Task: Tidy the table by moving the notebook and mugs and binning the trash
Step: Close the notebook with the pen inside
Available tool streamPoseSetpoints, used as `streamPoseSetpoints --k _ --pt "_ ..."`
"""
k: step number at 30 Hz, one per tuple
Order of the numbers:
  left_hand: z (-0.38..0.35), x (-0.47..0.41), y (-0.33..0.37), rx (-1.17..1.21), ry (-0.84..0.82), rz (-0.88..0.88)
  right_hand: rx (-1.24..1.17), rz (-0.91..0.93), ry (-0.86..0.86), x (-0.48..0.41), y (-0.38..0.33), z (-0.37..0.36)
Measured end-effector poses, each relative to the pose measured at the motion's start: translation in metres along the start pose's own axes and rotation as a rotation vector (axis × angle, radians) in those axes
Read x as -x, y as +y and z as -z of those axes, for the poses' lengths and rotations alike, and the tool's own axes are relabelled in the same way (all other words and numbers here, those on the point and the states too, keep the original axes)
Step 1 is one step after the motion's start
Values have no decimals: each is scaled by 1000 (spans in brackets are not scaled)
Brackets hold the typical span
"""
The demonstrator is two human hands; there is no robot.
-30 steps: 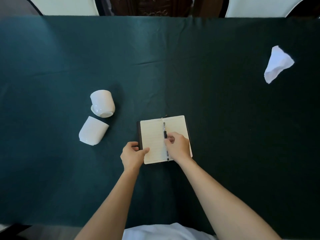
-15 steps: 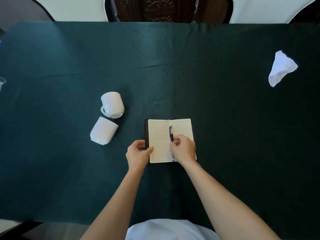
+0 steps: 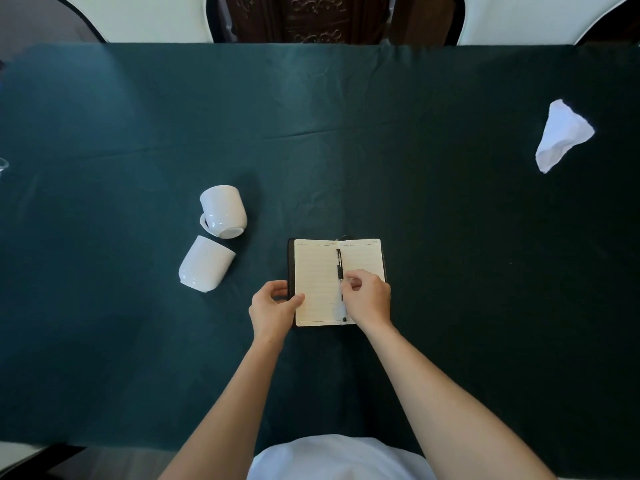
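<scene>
An open notebook (image 3: 318, 271) with lined cream pages and a dark cover lies in the middle of the green table. A black pen (image 3: 339, 265) rests along its spine. My left hand (image 3: 273, 308) grips the notebook's lower left edge, thumb on the page. My right hand (image 3: 367, 297) lies on the right page with its fingertips pinching the pen's middle. Two white mugs lie tipped on their sides to the left: one with a handle (image 3: 223, 211), the other (image 3: 206, 265) just below it. A crumpled white paper (image 3: 561, 135) sits far right.
The dark green tablecloth (image 3: 450, 237) covers the whole table. Two white chair backs (image 3: 149, 15) and dark carved wood stand beyond the far edge. A bit of clear glass (image 3: 2, 166) shows at the left border. No bin is in view.
The view has shifted slightly, so everything sits a little lower and further right in frame. Both hands stay on the notebook and pen in nearly the same pose.
</scene>
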State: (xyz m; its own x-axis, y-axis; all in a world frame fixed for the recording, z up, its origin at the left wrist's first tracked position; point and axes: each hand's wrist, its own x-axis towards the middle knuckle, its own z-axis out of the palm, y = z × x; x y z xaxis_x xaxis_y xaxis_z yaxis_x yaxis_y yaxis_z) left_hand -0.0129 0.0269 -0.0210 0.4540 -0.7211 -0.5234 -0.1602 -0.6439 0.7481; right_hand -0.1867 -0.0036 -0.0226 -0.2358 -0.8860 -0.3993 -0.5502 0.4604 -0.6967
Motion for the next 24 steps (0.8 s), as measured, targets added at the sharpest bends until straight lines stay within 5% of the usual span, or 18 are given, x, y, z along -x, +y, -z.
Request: streamPoseSetpoints --k 15,24 --pt "2 6 12 19 -20 -34 -37 -78 64 -8 19 24" --pt "-36 30 41 162 -223 -134 -365 -397 -48 -20 37 59"
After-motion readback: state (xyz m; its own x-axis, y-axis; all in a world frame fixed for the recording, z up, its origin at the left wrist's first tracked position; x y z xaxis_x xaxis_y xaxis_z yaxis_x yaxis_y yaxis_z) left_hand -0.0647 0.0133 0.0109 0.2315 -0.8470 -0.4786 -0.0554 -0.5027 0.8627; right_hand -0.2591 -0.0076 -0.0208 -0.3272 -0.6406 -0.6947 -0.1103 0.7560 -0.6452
